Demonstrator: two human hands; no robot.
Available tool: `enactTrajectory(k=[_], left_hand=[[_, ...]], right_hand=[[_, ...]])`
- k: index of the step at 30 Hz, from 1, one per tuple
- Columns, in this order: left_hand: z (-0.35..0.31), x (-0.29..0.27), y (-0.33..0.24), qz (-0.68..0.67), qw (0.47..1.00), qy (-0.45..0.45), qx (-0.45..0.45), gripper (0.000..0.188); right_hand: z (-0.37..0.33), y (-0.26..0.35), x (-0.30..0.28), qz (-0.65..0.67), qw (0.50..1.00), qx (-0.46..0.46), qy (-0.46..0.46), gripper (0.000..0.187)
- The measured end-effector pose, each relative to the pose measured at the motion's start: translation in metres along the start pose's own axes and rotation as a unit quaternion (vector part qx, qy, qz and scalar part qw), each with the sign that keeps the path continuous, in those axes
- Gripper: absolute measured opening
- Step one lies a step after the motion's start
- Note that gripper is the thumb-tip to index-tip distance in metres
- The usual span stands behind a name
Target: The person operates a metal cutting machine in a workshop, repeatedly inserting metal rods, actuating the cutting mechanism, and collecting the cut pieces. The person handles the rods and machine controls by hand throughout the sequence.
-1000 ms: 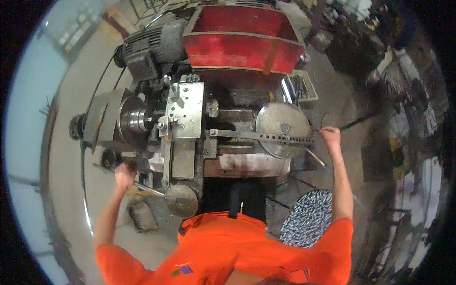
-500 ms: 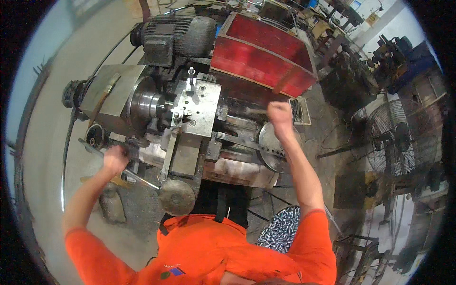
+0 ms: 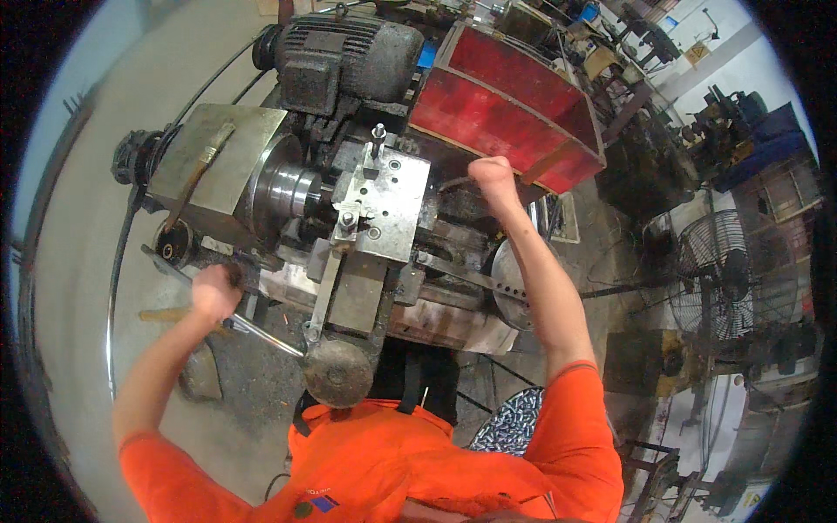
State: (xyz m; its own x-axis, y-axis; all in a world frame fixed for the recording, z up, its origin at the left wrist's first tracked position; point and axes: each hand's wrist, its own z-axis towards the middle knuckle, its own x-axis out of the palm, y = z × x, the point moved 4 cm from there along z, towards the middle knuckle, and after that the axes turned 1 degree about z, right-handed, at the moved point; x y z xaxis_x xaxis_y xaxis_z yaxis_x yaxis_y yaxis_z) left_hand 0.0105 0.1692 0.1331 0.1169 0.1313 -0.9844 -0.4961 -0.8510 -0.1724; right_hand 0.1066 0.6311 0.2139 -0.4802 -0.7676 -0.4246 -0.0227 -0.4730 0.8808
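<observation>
At the left of a lathe, my left hand (image 3: 216, 293) is closed around a long metal bar (image 3: 270, 335). The bar slants down to a round metal disc (image 3: 337, 375) in front of my body. My right hand (image 3: 493, 178) is a closed fist above the lathe's right part, near the red box; whatever it grips is hidden. Between my hands stands the steel tool plate (image 3: 397, 209) with bolted clamps. The shiny chuck (image 3: 292, 192) faces it from the left. Below my right forearm, a flat bar with holes (image 3: 471, 275) reaches a round wheel (image 3: 510, 292) that the forearm partly covers.
A brush (image 3: 205, 166) lies on the headstock cover (image 3: 248, 122). Behind are a ribbed motor (image 3: 349, 61) and a red open box (image 3: 497, 100). A container of small metal parts (image 3: 510, 423) stands low by my right side. A caged fan (image 3: 732, 275) is at right.
My right fist has moved left, closer to the tool plate, and farther from me. My left hand stays on the bar. The whole view has shifted slightly.
</observation>
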Motion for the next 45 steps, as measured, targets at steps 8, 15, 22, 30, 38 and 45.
enactTrajectory(k=[8,15,22,30,38,45], left_hand=[[-0.004,0.023,0.033,-0.073,0.992,-0.100,0.030,0.023],[0.013,-0.001,0.056,0.039,0.997,-0.003,0.067,0.020],[-0.016,0.000,0.070,-0.032,0.998,-0.056,-0.011,0.027],[-0.086,0.008,0.094,-0.016,0.991,-0.064,-0.117,0.028],[-0.128,-0.002,0.084,-0.029,0.988,-0.017,-0.150,0.026],[-0.055,-0.123,-0.065,-0.392,0.920,0.000,-0.019,0.021]], right_hand=[[-0.145,0.003,-0.116,0.143,0.977,0.065,-0.143,0.011],[-0.269,-0.085,-0.226,0.047,0.938,0.230,-0.254,0.015],[-0.263,-0.149,-0.212,-0.028,0.937,0.313,-0.152,0.019],[-0.264,-0.200,-0.202,-0.342,0.906,0.248,0.002,0.023],[-0.281,-0.153,-0.203,-0.297,0.916,0.258,-0.074,0.025],[-0.347,-0.136,-0.210,-0.096,0.910,0.290,-0.281,0.026]])
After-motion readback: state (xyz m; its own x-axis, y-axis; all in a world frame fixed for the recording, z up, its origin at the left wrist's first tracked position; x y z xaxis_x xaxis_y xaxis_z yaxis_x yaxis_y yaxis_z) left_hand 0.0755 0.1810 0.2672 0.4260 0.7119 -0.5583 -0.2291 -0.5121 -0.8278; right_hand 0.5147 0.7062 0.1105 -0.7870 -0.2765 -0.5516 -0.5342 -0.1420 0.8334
